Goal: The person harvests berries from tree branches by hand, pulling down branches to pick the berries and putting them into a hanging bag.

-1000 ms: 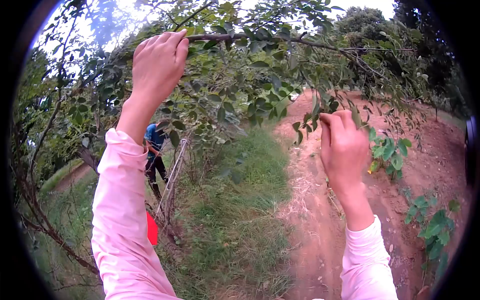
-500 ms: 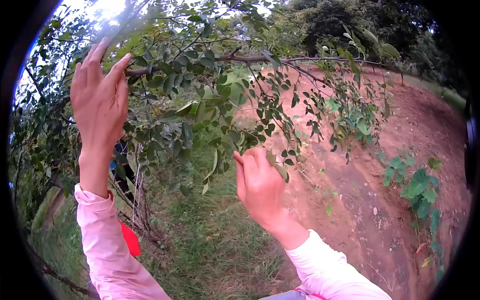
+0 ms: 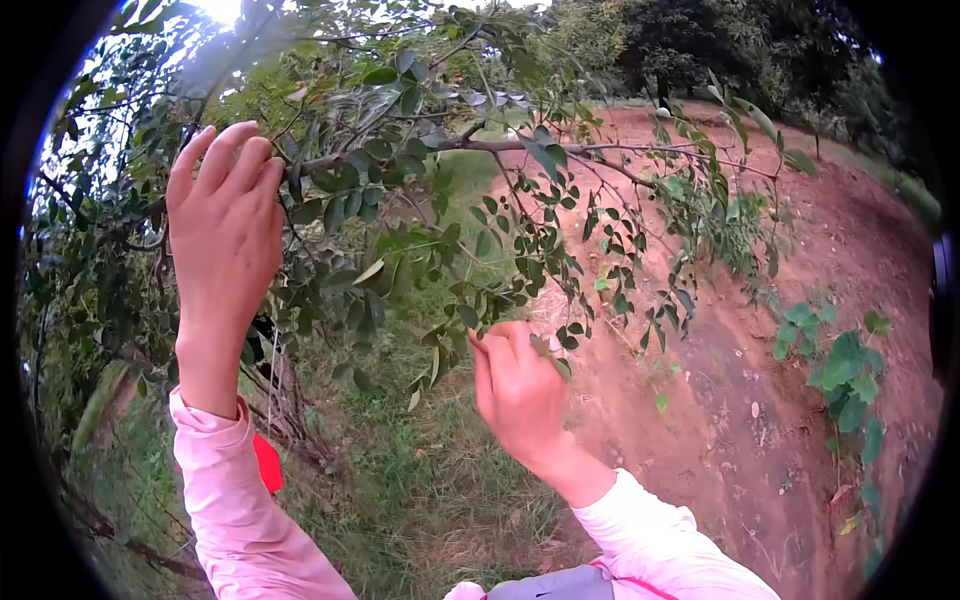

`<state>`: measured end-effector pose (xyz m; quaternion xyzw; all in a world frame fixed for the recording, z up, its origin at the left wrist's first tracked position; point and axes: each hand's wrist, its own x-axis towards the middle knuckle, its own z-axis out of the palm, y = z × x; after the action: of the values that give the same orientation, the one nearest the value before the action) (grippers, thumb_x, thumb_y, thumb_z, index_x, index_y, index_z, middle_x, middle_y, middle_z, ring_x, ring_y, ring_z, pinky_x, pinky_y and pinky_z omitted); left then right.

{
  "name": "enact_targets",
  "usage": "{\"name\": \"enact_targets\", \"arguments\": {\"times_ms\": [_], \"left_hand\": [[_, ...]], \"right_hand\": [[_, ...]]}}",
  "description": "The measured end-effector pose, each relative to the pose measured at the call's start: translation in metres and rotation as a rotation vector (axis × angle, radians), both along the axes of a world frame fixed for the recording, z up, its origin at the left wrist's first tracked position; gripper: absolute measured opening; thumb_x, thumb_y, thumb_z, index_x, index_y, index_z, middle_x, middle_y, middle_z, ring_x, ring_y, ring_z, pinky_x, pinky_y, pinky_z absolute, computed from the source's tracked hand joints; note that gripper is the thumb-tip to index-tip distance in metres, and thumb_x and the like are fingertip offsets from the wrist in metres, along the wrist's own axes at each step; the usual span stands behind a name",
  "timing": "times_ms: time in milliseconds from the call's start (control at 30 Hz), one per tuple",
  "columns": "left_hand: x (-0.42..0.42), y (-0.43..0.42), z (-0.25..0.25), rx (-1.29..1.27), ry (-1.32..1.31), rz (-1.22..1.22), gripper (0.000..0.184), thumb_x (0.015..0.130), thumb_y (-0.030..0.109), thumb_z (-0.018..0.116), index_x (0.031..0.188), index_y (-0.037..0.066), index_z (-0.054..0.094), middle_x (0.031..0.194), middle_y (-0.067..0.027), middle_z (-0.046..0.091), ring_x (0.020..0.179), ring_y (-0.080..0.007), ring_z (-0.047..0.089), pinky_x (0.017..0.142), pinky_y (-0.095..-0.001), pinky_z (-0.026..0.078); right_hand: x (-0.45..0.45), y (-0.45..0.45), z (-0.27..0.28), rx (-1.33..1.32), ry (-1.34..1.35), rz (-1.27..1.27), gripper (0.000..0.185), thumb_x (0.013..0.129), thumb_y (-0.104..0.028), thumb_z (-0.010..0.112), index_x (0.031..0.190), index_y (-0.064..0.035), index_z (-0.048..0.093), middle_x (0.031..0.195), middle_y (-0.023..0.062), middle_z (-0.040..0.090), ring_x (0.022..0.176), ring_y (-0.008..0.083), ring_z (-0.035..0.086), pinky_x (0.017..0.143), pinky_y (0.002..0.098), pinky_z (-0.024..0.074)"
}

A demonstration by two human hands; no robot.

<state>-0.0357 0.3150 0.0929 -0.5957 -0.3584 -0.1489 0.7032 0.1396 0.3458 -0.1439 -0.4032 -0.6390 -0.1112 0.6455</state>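
A thin brown tree branch (image 3: pixel 500 146) with small green leaves runs across the upper middle of the head view. At its left part, my left hand (image 3: pixel 228 235) is raised with its fingers curled over the branch; the fingertips are hidden behind it. Lower down, my right hand (image 3: pixel 523 395) is closed in a pinch at the end of a hanging leafy twig (image 3: pixel 487 303). A leaf (image 3: pixel 550 355) sticks out by its knuckles. What lies between those fingertips is mostly hidden.
A red piece (image 3: pixel 267 463) hangs beside my left forearm near a pale cord. Grass (image 3: pixel 430 480) covers the ground below, with bare reddish soil (image 3: pixel 720 420) on the right. Broad-leaved plants (image 3: pixel 848 365) grow there, and dark trees (image 3: pixel 690 50) stand behind.
My left hand has moved slightly right, and its spread fingers have closed over the branch. My right hand keeps its pinch and sits slightly lower in the view.
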Motion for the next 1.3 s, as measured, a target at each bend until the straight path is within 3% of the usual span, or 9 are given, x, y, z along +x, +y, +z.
{"name": "enact_targets", "arguments": {"times_ms": [200, 367, 567, 667, 733, 867, 933, 1000, 1300], "left_hand": [[0.01, -0.002, -0.058, -0.014, -0.115, -0.007, 0.026, 0.076, 0.001, 0.061, 0.101, 0.005, 0.068, 0.109, -0.0029, 0.063, 0.116, -0.0197, 0.054, 0.106, -0.0367, 0.037], [0.01, -0.007, -0.09, -0.061, -0.105, 0.063, 0.03, 0.077, -0.001, 0.059, 0.105, 0.006, 0.068, 0.112, -0.0027, 0.064, 0.118, -0.0214, 0.055, 0.104, -0.038, 0.038], [-0.009, -0.007, -0.107, -0.108, -0.097, 0.182, 0.047, 0.078, -0.001, 0.053, 0.122, 0.011, 0.063, 0.123, -0.0013, 0.062, 0.124, -0.0209, 0.052, 0.106, -0.0387, 0.036], [-0.005, -0.01, -0.114, -0.11, -0.116, 0.208, 0.048, 0.078, 0.0, 0.053, 0.123, 0.012, 0.063, 0.125, -0.0007, 0.061, 0.124, -0.0206, 0.052, 0.107, -0.0387, 0.036], [-0.004, -0.011, -0.117, -0.095, -0.108, 0.183, 0.046, 0.078, 0.0, 0.052, 0.121, 0.011, 0.065, 0.124, -0.0007, 0.063, 0.122, -0.0202, 0.054, 0.107, -0.0386, 0.038], [-0.003, -0.02, -0.122, -0.081, -0.105, 0.172, 0.042, 0.08, 0.002, 0.049, 0.118, 0.011, 0.067, 0.12, -0.0011, 0.065, 0.119, -0.0198, 0.057, 0.106, -0.0384, 0.039], [-0.014, -0.022, -0.125, -0.101, -0.114, 0.162, 0.047, 0.081, 0.002, 0.049, 0.123, 0.012, 0.064, 0.124, -0.0008, 0.063, 0.122, -0.0201, 0.055, 0.108, -0.0387, 0.038], [-0.015, -0.028, -0.125, -0.114, -0.115, 0.134, 0.047, 0.08, 0.001, 0.049, 0.123, 0.013, 0.065, 0.123, -0.001, 0.064, 0.121, -0.0202, 0.055, 0.108, -0.0389, 0.038], [-0.019, -0.045, -0.124, -0.135, -0.122, 0.119, 0.046, 0.082, 0.004, 0.047, 0.123, 0.014, 0.065, 0.122, -0.0007, 0.064, 0.12, -0.0192, 0.056, 0.109, -0.0401, 0.037]], "right_hand": [[0.009, -0.02, -0.049, -0.039, -0.042, 0.059, 0.01, 0.083, -0.007, 0.068, 0.091, -0.0068, 0.06, 0.088, 0.0037, 0.058, 0.078, 0.0212, 0.06, 0.075, 0.0335, 0.042], [0.054, -0.055, -0.095, -0.054, -0.059, 0.236, 0.036, 0.079, -0.004, 0.07, 0.114, -0.0039, 0.064, 0.116, 0.0098, 0.063, 0.09, 0.0222, 0.065, 0.077, 0.0341, 0.0469], [0.143, -0.069, -0.207, -0.431, 0.267, 0.064, 0.024, 0.092, -0.007, 0.055, 0.115, -0.0039, 0.064, 0.104, 0.0153, 0.061, 0.096, 0.0309, 0.059, 0.084, 0.0393, 0.0445], [0.211, -0.042, -0.208, -0.366, 0.429, -0.207, 0.022, 0.094, -0.007, 0.053, 0.113, 0.0015, 0.062, 0.105, 0.0168, 0.06, 0.103, 0.0327, 0.058, 0.091, 0.0392, 0.0446], [0.246, -0.027, -0.188, -0.394, 0.272, -0.375, 0.023, 0.098, -0.008, 0.048, 0.115, 0.0002, 0.062, 0.118, 0.0129, 0.06, 0.111, 0.0247, 0.057, 0.097, 0.0362, 0.0442], [0.264, 0.012, -0.138, -0.166, -0.04, -0.327, 0.025, 0.094, -0.007, 0.054, 0.117, -0.0012, 0.062, 0.118, 0.0151, 0.06, 0.113, 0.0306, 0.056, 0.098, 0.0397, 0.042], [0.281, 0.023, -0.18, -0.206, -0.045, -0.198, 0.03, 0.09, -0.009, 0.059, 0.12, -0.0011, 0.061, 0.119, 0.0162, 0.06, 0.111, 0.0341, 0.056, 0.096, 0.0415, 0.0432], [0.266, 0.027, -0.134, -0.244, -0.017, -0.171, 0.032, 0.09, -0.01, 0.06, 0.12, -0.0014, 0.06, 0.118, 0.0162, 0.06, 0.11, 0.0344, 0.056, 0.095, 0.0419, 0.0438], [0.26, 0.022, -0.132, -0.338, -0.221, -0.24, 0.031, 0.09, -0.019, 0.063, 0.119, -0.0059, 0.064, 0.105, 0.0172, 0.067, 0.098, 0.0371, 0.061, 0.094, 0.0436, 0.0443]]}}
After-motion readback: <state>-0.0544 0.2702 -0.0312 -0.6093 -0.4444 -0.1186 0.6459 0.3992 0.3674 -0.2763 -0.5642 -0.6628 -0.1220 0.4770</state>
